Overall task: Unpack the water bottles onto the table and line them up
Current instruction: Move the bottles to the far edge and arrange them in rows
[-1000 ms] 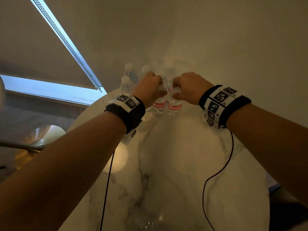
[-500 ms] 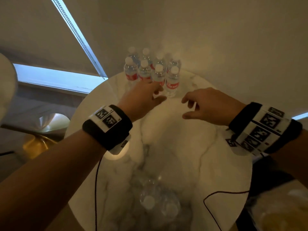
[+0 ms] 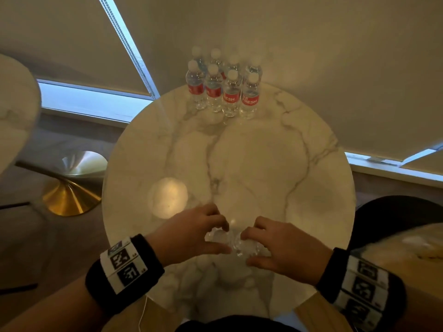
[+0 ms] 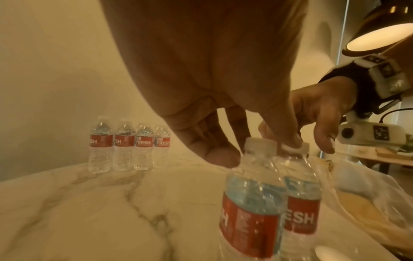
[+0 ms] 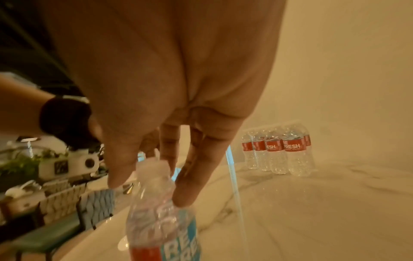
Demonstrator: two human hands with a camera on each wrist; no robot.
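Both hands had come back from the far end of the desk to its near edge since the earlier frame. Two Refresh water bottles point(image 4: 252, 210) stood there upright and touching each other. The left hand point(image 3: 191, 236) curled its fingers round the cap and neck of one, and the right hand point(image 3: 282, 250) pinched the neck of the other point(image 5: 161, 208). Clear plastic wrap point(image 4: 362, 190) lay just beside them on the right.

At the far edge, eight lined-up bottles point(image 3: 223, 89) stood in two tight rows of four, close to the wall. By my judgement the step in hand was fetching the next pair; the next move called for lifting both straight up and carrying them across to start a third row in front.

The round marble desk point(image 3: 311, 164) lay bare between the pair and the rows, giving free room. The pair stood near the rim, so a tip there could send one off.
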